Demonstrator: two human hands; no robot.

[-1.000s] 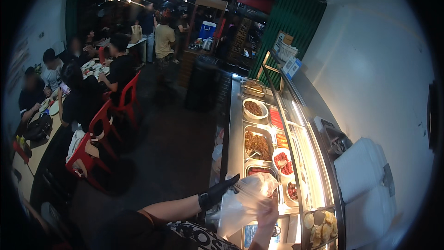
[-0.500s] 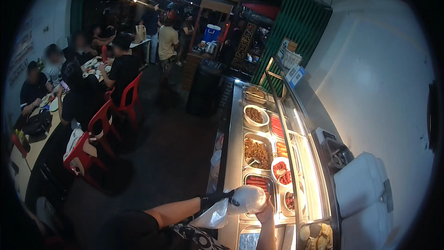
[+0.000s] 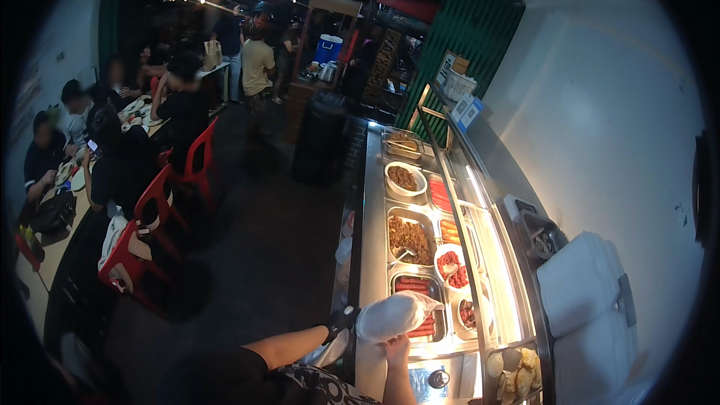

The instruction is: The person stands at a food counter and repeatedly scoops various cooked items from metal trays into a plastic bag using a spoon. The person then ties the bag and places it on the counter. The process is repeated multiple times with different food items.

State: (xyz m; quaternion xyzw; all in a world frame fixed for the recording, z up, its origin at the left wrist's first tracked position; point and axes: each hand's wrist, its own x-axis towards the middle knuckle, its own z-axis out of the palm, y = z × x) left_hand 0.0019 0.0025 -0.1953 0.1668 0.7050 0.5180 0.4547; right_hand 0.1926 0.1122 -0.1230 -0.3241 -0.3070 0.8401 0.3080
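A white rounded bundle in thin clear plastic [image 3: 390, 316] is held between my two hands above the near end of the lit food counter. My left hand [image 3: 343, 322], in a black glove, grips its left end, the fingers partly behind it. From underneath, my bare right hand [image 3: 397, 346] has its fingers closed against the bundle's lower right side. What the wrapping contains cannot be made out. Loose clear plastic [image 3: 330, 354] hangs under my left hand. Directly behind the bundle lies a metal tray of red sausages [image 3: 414, 285], partly covered by it.
Trays and bowls of cooked food [image 3: 409, 236] run along the counter beside a glass guard [image 3: 454, 210]. White foam boxes [image 3: 581, 285] are stacked at right. A dark round object [image 3: 439, 379] sits near my right forearm. Red chairs [image 3: 154, 199] and seated people are at left.
The bundle has tilted, its right end now higher, and a twisted plastic end shows there. My right hand has moved from its right end to underneath. The whole view has shifted slightly.
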